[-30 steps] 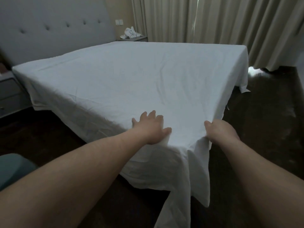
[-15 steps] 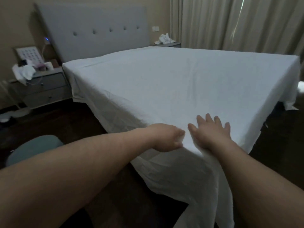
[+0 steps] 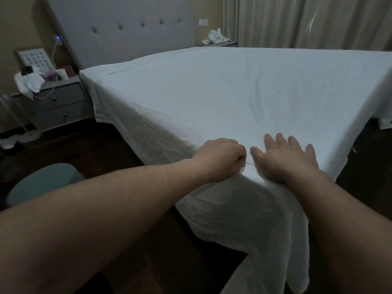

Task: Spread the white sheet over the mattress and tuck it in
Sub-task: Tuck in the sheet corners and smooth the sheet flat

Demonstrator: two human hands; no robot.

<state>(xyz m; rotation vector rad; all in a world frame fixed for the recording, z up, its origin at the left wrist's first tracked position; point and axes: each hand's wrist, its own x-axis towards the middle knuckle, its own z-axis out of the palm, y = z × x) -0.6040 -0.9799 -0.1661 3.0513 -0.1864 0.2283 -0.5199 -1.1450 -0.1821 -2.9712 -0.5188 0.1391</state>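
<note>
1. Both hands sit at the near corner of the bed, close together but not touching.
2. Left hand (image 3: 220, 159) is curled into a fist, knuckles up, with its fingers closed on a fold of the white sheet (image 3: 222, 90) right at the corner edge.
3. Right hand (image 3: 285, 159) lies flat on the sheet just beside the left one, fingers straight and slightly spread, palm pressing down on the cloth; it grasps nothing.
4. Both forearms are bare and reach in from the bottom of the view.
5. The sheet covers the whole top of the mattress, with light creases across it, and reaches back to the grey padded headboard (image 3: 125, 28).
6. Along the left side of the bed the sheet hangs loosely down the side, and at the near corner below the hands a long loose flap droops toward the dark floor (image 3: 114, 145), not tucked in.
7. At the far right corner another part of the sheet hangs down over the bed edge.
8. A grey bedside table (image 3: 57, 105) with two drawers stands left of the headboard; on it are crumpled white paper or cloth, a framed picture and small items too dim to make out.
9. Pale curtains (image 3: 297, 20) hang behind the bed, and a second small table by them carries a white bundle (image 3: 216, 37).
10. A rounded teal seat (image 3: 44, 181) shows at the lower left, near the left forearm.
</note>
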